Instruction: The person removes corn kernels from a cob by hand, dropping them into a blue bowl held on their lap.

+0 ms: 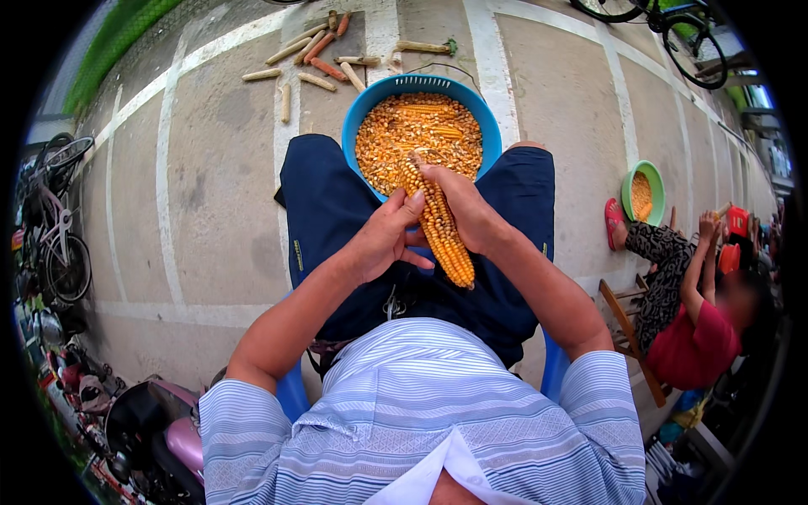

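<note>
Between my hands, over my lap, a dried ear of corn [445,237] lies at a slant, with darker, partly bare rows near its upper end. My right hand [464,205] grips the ear's upper right side. At its left edge, my left hand [391,237] touches the cob with thumb and forefinger, its other fingers spread beneath. A blue plastic basket [351,136] stands just beyond my knees, filled with loose corn kernels [391,148]. Two ears of corn [426,109] lie partly among those kernels.
Several stripped corn cobs [322,47] are scattered on the paved ground beyond the basket. To the right, a seated co-worker [694,334] raises both hands near a green basin [659,189] of kernels. Bicycles [63,221] stand at the left, a pink scooter [186,442] at lower left.
</note>
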Demonstrator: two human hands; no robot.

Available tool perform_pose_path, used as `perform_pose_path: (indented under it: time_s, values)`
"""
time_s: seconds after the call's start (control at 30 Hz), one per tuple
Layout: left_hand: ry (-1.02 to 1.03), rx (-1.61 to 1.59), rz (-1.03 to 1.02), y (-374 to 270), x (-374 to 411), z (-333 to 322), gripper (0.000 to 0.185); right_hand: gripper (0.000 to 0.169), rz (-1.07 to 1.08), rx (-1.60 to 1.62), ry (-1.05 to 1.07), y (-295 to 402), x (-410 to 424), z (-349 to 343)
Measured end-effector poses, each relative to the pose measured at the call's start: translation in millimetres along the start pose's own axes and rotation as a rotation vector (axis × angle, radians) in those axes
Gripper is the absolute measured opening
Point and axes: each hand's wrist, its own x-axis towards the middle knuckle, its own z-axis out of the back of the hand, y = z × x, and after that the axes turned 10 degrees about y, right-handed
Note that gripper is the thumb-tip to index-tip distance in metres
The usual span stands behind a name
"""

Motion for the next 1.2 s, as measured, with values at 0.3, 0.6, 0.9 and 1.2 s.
perform_pose_path:
  time_s: [0.3,0.6,0.9,1.2]
  values:
    - [0.034,-0.013,-0.006,-0.7,-1.1,0.4,0.054,0.031,0.148,-0.110,-0.085,-17.6,8.1,5.2]
    - [-0.003,-0.033,0.007,10.8,1.5,-3.0,0.057,0.033,0.034,-0.067,-0.142,-11.0,2.8,-2.4]
    - [-0.027,-0.044,-0.014,13.5,0.0,-6.1,0.060,0.032,-0.015,-0.010,-0.153,-20.3,11.1,9.2]
    - [-0.014,-0.083,-0.018,13.6,-0.9,-7.9,0.060,0.040,0.062,-0.237,-0.153,-21.7,5.4,4.3]
